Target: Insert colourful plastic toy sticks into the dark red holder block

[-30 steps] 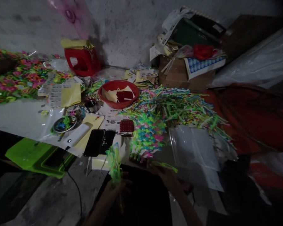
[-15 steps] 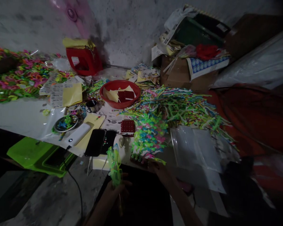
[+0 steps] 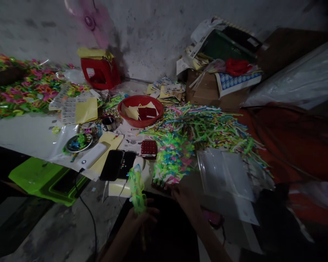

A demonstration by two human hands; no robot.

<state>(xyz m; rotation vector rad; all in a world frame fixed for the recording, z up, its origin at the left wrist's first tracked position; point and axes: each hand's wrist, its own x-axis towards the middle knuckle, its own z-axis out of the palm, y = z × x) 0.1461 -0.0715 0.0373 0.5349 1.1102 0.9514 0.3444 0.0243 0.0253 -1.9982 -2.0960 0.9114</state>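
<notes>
My left hand (image 3: 142, 218) is wrapped round a bunch of translucent green plastic sticks (image 3: 136, 189), held upright in front of the table edge. A thin striped end pokes out below the fist. At the table's near edge, my right hand (image 3: 186, 200) has its fingers drawn together against the front of a dense block of green, blue and pink plastic pieces (image 3: 172, 160). Those pieces stand in rows on a dark red base (image 3: 160, 185). What the right fingertips pinch, if anything, is too dark to make out.
Behind the block lies a loose heap of coloured sticks (image 3: 207, 125). A red basin (image 3: 140, 122), a dark red pegged block (image 3: 148, 149), phones (image 3: 112, 165), a white power bank (image 3: 94, 155) and a small metal dish (image 3: 79, 148) stand leftward. Clear plastic bags (image 3: 224, 174) lie at right.
The yellow-green stick by my right fingers no longer shows sticking out to the right. My right fingers stay at the block's front edge. My left hand with its bunch has shifted slightly right.
</notes>
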